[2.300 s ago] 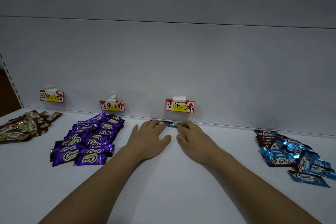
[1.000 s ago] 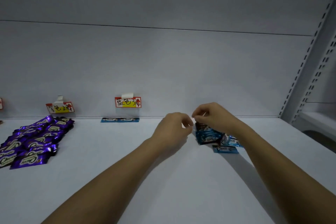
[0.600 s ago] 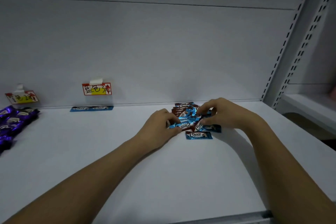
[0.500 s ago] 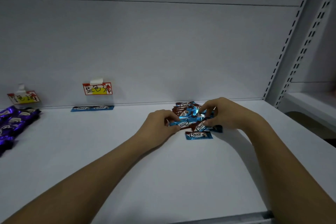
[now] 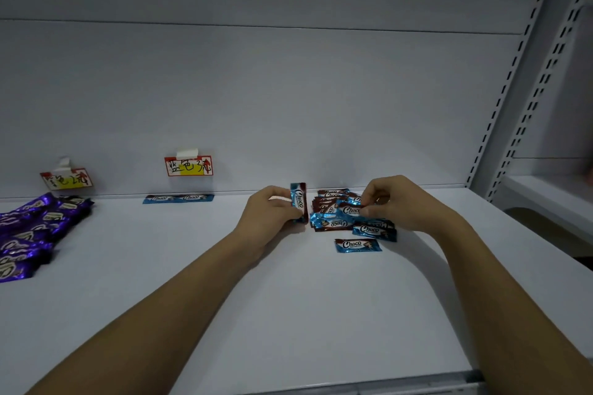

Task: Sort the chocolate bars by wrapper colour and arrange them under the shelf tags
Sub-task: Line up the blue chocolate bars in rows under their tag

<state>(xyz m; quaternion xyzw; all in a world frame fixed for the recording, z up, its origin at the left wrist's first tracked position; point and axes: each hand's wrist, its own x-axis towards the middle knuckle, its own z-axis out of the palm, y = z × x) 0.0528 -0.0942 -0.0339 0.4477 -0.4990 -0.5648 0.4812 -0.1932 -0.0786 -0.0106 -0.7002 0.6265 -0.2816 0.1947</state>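
Holding one blue bar (image 5: pixel 298 201) upright, the left hand (image 5: pixel 272 213) has its fingers curled round it, while the right hand (image 5: pixel 390 202) pinches another bar off the blue pile (image 5: pixel 349 218) right under its fingertips. Risk, I'd say: those slick wrappers slide, so tugging one could drag its neighbours apart or knock the loose bar (image 5: pixel 357 245) just below the pile. Plenty of bare shelf (image 5: pixel 288 314) left of the fingers toward the blue tag (image 5: pixel 188 165) and the two bars (image 5: pixel 178 198) laid under it; back wall sits close behind.
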